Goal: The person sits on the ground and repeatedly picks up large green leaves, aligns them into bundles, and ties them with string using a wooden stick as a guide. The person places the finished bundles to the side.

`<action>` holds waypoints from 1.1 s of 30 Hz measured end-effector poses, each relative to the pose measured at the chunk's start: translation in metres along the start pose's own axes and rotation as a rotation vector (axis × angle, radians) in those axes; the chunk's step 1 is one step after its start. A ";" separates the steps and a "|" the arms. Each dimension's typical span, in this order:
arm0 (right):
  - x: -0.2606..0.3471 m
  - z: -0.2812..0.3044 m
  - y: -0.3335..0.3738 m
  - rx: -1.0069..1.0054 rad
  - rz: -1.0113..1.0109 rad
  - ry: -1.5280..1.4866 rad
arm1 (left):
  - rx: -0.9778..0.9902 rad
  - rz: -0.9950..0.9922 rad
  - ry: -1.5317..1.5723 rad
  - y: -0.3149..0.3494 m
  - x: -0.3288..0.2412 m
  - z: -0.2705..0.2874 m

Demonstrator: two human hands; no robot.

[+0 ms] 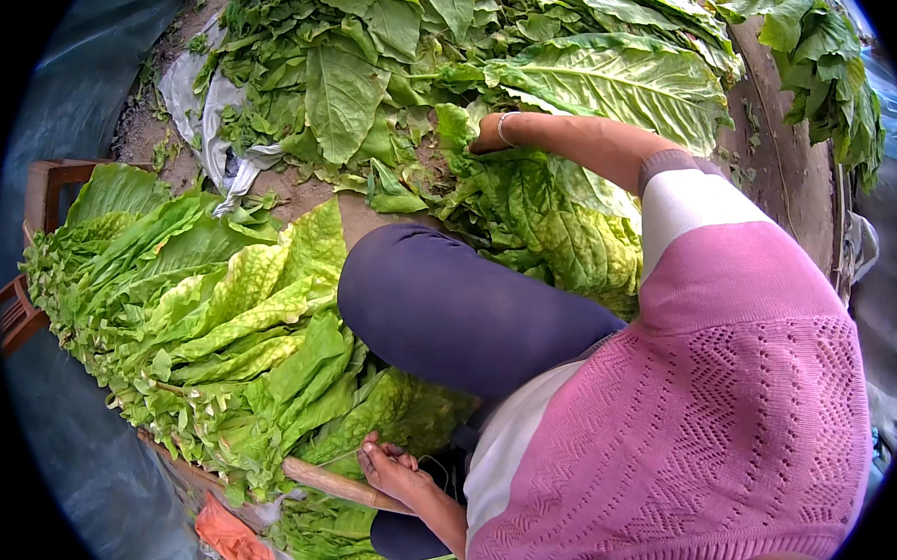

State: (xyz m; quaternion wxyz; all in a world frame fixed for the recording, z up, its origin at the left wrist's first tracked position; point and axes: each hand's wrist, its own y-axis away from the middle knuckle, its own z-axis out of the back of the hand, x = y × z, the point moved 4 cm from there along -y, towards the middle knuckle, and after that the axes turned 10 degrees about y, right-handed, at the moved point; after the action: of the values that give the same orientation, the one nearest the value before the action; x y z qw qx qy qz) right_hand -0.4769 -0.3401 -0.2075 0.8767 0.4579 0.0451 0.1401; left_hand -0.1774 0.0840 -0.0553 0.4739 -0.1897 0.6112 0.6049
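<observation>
My right hand (488, 134), with a pale bracelet at its wrist, reaches into a far heap of broad green leaves (345, 94) that look like tobacco. Leaf edges hide its fingertips, so its grip does not show. Nearer, my left hand (389, 467) is closed in a pinch on what seems a thin thread. Just beside it lies a wooden pole (342, 485). Many yellow-green leaves (220, 320) are layered at the left, their stem ends toward the outer side. More mottled leaves (577, 239) lie under my right forearm, beyond my bent knee.
A wooden frame (42, 188) like a chair stands at the left, partly under leaves. White cloth (216, 110) lies crumpled on the soil. An orange-red sheet (237, 534) is at the lower left. Leaves (830, 73) hang at the upper right. Bluish plastic sheeting (87, 476) borders the left.
</observation>
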 end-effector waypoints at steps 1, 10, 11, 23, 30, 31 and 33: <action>-0.002 -0.026 -0.027 -0.042 -0.019 0.010 | 0.025 0.001 -0.047 -0.005 -0.001 -0.001; 0.020 -0.087 -0.040 -0.283 -0.210 0.108 | -0.017 0.033 -0.043 -0.013 0.006 0.004; 0.012 -0.102 -0.049 -0.369 -0.240 0.112 | -0.010 0.050 -0.041 -0.017 0.006 -0.003; -0.002 -0.023 -0.004 -0.451 -0.119 0.072 | -0.001 0.002 -0.051 0.002 0.004 0.017; 0.019 0.148 0.147 -0.890 0.266 -0.072 | 0.152 -0.092 0.099 0.012 -0.029 0.012; 0.038 0.172 0.171 -1.003 0.361 -0.059 | 0.196 -0.138 0.210 0.008 -0.036 0.008; 0.095 0.213 0.250 -1.000 0.404 -0.010 | 0.294 -0.247 0.127 0.017 -0.067 -0.015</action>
State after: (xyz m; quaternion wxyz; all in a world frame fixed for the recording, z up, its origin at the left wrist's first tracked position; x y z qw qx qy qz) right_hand -0.3930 -0.3463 0.1237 0.9435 -0.0150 -0.1202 0.3084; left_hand -0.1640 0.0508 0.0055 0.5274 -0.2298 0.6937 0.4333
